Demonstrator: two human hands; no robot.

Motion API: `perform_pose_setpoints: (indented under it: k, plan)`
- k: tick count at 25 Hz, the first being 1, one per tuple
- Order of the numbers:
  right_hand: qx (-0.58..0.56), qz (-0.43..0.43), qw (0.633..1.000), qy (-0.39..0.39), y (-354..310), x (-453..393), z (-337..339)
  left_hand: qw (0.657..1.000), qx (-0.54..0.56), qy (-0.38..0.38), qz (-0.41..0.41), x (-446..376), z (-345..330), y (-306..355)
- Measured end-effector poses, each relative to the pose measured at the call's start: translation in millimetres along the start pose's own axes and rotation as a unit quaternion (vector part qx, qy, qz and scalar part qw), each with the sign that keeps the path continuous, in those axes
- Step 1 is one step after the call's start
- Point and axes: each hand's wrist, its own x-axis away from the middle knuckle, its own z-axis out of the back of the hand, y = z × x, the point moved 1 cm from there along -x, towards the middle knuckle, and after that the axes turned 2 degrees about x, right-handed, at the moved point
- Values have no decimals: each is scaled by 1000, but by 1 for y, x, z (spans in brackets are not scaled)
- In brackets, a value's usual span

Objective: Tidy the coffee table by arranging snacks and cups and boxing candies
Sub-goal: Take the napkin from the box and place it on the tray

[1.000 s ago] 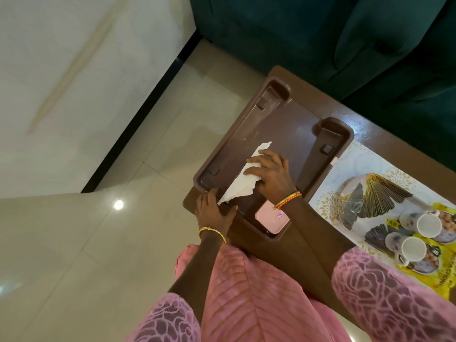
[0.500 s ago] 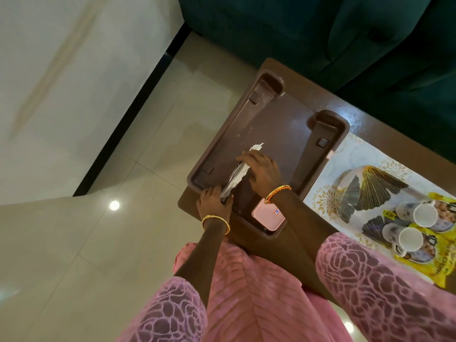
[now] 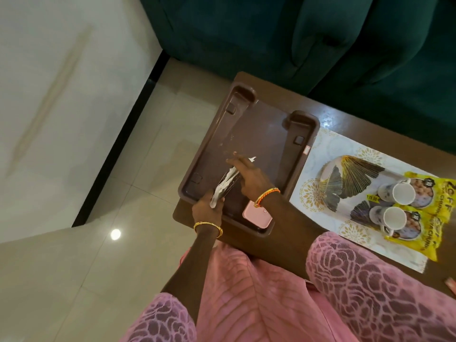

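A brown plastic tray (image 3: 269, 129) lies on the left end of the wooden coffee table (image 3: 283, 245). A white tissue (image 3: 223, 186) is folded into a narrow strip on the tray floor. My left hand (image 3: 207, 211) pinches its near end at the tray's front rim. My right hand (image 3: 246, 176) presses its fingers along the tissue's far part. A small pink box (image 3: 256, 214) sits in the tray's near right corner, beside my right wrist. Two white cups (image 3: 402, 193) (image 3: 393, 218) stand on yellow snack packets (image 3: 429, 208) at the right.
A white patterned table mat (image 3: 328, 154) lies right of the tray and carries a fan-patterned dish (image 3: 350, 178). A dark green sofa (image 3: 296, 33) runs behind the table. Glossy floor tiles (image 3: 148, 169) lie to the left, with a white wall beyond.
The tissue has gone from a spread sheet to a narrow folded strip. My right hand slid along it towards the tray's middle; my left hand kept hold of the near end.
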Motion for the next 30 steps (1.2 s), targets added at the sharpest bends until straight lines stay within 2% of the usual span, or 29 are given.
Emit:
perform_pose_setpoints:
  k: [3,6,12,16,22,30]
  plan:
    - [46,5,997,58,12,22,27,999,6,-12,-46,10,2,19]
    - [68,-6,994,85,30,48,57,992,15,-17,-127,22,1,46]
    - [8,-63,978,198,91,109,110,971,-5,-57,-233,44,-35,117]
    - [-7,-98,975,197,155,138,130,946,-23,-115,-302,50,-83,164]
    - [-14,-155,973,173,248,145,151,907,-98,-208,-352,34,-168,224]
    - [15,-173,968,182,329,143,149,915,-112,-208,-327,28,-250,247]
